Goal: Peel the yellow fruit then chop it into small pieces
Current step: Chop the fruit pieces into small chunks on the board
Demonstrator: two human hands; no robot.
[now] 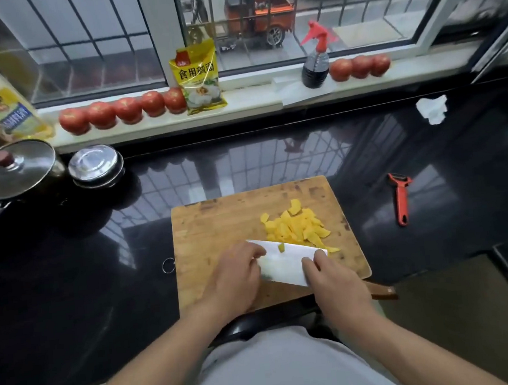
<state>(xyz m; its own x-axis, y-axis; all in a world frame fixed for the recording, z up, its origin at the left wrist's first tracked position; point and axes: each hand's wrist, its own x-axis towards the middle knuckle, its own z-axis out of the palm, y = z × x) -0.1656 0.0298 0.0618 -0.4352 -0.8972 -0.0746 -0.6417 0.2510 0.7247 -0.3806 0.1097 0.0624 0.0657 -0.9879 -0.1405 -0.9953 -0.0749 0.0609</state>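
1. The yellow fruit pieces (297, 227) sit in one loose pile on the right half of the cutting board (212, 226), touching the far side of the cleaver blade (283, 263). One small bit is stuck on the flat of the blade.
2. The left hand (238, 276) rests on the blade's left end, fingers curled over its top edge. The right hand (334, 280) grips the cleaver at the handle end; the wooden handle (382, 291) pokes out past the board's near right corner.
3. The board's left half is bare wood. Its near edge sits right at the desk (69, 270) edge, so it's tight on that side, while the black desk is open to the left and right.
4. One red peeler (400, 199) lies well apart to the right, and one crumpled white tissue (432, 109) sits farther back.
5. On the left there's one lidded pot (14, 170) and one smaller lidded tin (95, 166).
6. On the windowsill (254, 103) I count eight tomatoes: five on the left (122, 110), three on the right (360, 66). Between them are a yellow packet (199, 77) reading 食用碱面 and a dark bottle with a red spray top (315, 61).
7. An oil bottle (2, 103) stands far left; I can't read its label.
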